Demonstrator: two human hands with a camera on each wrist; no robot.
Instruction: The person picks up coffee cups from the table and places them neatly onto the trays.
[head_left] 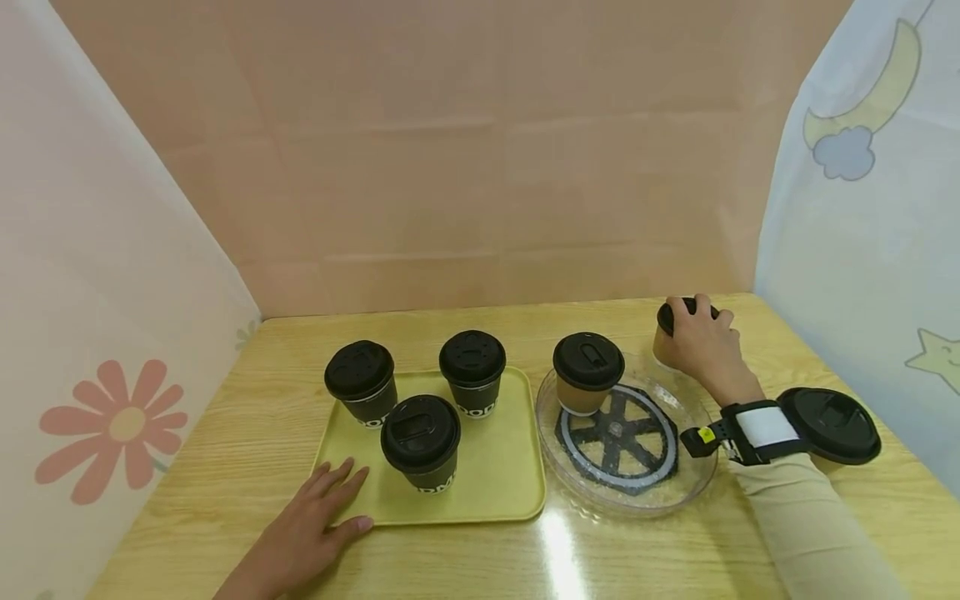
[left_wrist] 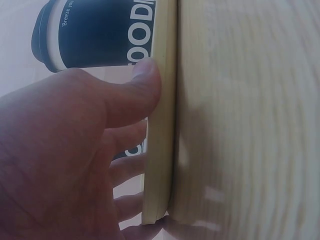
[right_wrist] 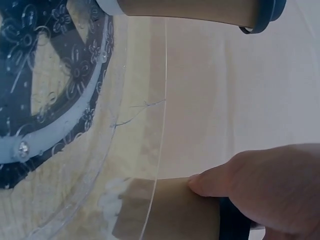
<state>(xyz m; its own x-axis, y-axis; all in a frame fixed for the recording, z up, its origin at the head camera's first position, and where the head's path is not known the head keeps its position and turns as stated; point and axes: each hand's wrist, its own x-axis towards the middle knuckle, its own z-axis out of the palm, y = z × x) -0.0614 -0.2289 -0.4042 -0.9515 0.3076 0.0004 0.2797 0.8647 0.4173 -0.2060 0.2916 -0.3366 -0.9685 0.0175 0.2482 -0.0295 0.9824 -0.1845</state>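
A person's right hand [head_left: 705, 337] has its grip clamped on a brown paper cup with a black lid [head_left: 662, 346] at the far right of a light wood-grain worktop [head_left: 202, 500], fingers curled over the lid, thumb against the side. The held cup is just behind a clear, round plastic dish [head_left: 693, 483]; whether its base touches the surface cannot be told. In the dish, a 2nd brown paper cup with a black lid [head_left: 585, 398] stands upright toward the back left, near the rim of a dark spoked disc with a white ring [head_left: 615, 428].

The left hand [head_left: 311, 521] has its grip apart, spread fingers at the left edge of a yellow rectangular tray [head_left: 498, 496] and thumb touching the near rim. On the tray, 3 black paper cups with white lettering and black lids [head_left: 422, 446] stand upright, 2 toward the back and 1 nearer the front. At right, a black-lidded container [head_left: 832, 421] is partly hidden by a black wrist strap with a white panel [head_left: 767, 427].
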